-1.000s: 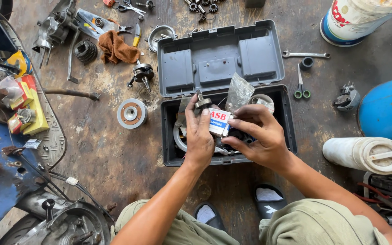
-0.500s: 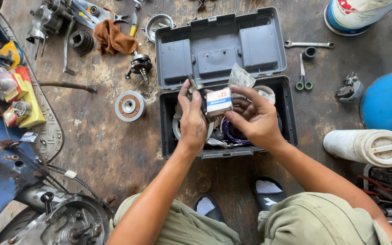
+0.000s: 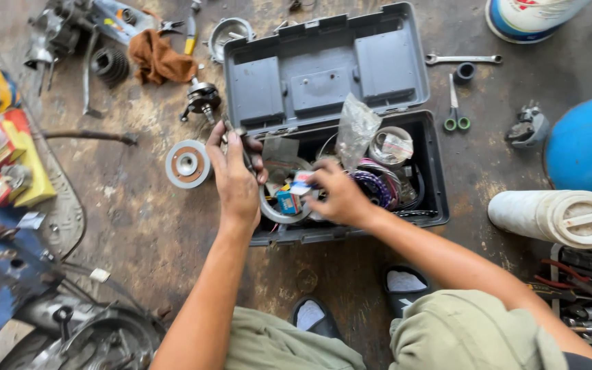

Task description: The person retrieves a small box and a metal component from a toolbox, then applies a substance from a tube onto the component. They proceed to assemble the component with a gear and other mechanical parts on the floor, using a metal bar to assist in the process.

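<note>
Hands are both working inside the grey toolbox (image 3: pixel 416 103), which is sitting open on the stained floor, lid tipped back toward 12 o'clock, long axis running 9 to 3. The left hand (image 3: pixel 236 179) is hanging over the box's 9 o'clock end, palm down, forearm coming up from 6 o'clock, fingers curled around a thin dark tool (image 3: pixel 247 156) that's pointing roughly 12 to 6. Can't tell what kind of tool it is. The right hand (image 3: pixel 337 196) is reaching in from about 4 o'clock, wrist bent, fingertips pinching a small white and red packet (image 3: pixel 301 183) down low among the clutter, its long side lying roughly 9 to 3.

Inside the box I'm counting one clear plastic bag (image 3: pixel 356 127) sticking up, one round tin (image 3: pixel 390 145) at 1 o'clock, plus a tangle of rings and cables too jumbled to count.

Around it: one grey pulley wheel (image 3: pixel 188 164) just outside at 9 o'clock, one pair of green-handled scissors (image 3: pixel 453 103) and one wrench (image 3: pixel 462 59) off toward 2 o'clock, one brown rag (image 3: pixel 160 60) at 10 o'clock, one white canister (image 3: pixel 555 218) lying on its side at 4 o'clock. Two sandalled feet are showing at 6 o'clock.
</note>
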